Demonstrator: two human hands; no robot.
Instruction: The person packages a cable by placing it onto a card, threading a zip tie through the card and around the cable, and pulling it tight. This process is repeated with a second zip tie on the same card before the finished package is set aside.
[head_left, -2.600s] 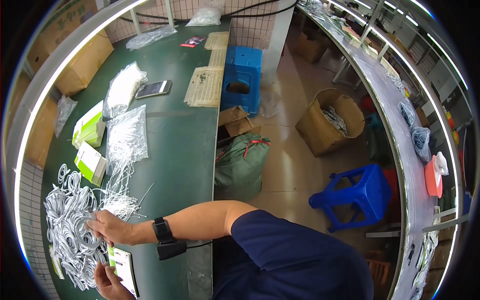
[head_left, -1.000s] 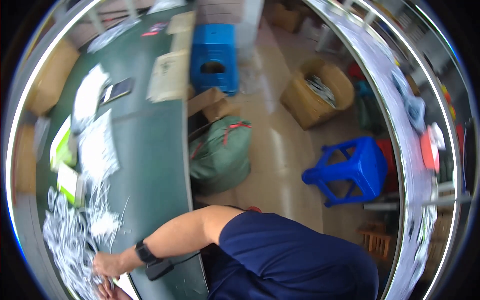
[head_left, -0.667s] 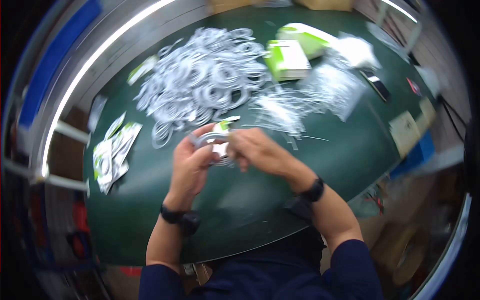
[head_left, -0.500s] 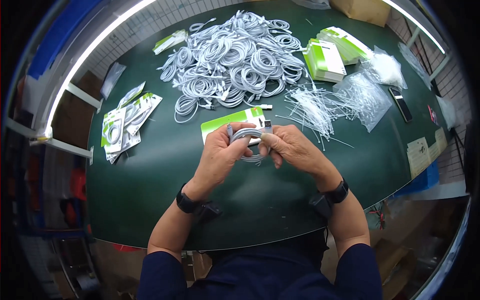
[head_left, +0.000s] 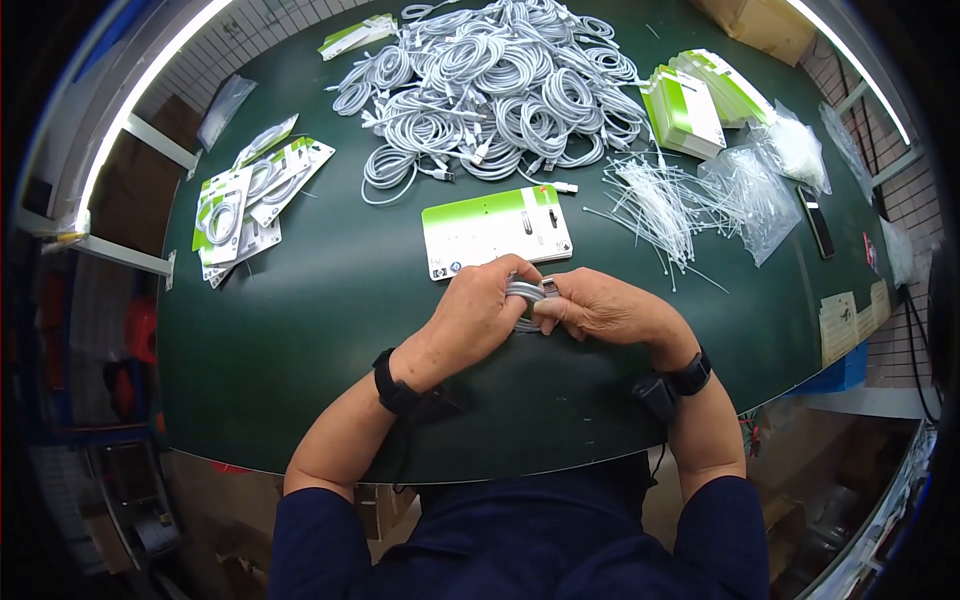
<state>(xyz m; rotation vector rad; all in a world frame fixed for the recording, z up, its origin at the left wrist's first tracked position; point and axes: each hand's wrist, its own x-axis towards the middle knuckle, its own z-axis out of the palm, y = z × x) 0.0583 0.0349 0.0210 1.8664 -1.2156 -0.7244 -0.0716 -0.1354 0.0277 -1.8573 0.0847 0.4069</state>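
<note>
A coiled white USB cable [head_left: 526,291] is gripped between my two hands, low over the table. My left hand [head_left: 478,308] is wrapped round the coil's left side. On the other side, my right hand [head_left: 608,306] pinches the coil, with a metal plug [head_left: 550,287] showing at its thumb. Parts of the coil are hidden behind the fingers. Just beyond my hands lies a green and white packaging card [head_left: 496,232] with slots cut in it. A loose cable plug [head_left: 566,187] rests by its far right corner.
A large heap of coiled cables [head_left: 500,90] covers the far middle of the green table [head_left: 330,380]. Carded cables [head_left: 222,222] lie at the left. Toward the right are card stacks [head_left: 688,112], scattered white cable ties [head_left: 655,215], plastic bags [head_left: 750,195] and a phone [head_left: 816,222].
My hands and the coil have come nearer to me, leaving the card fully in view. The coil has turned, and more of it is covered by my fingers.
</note>
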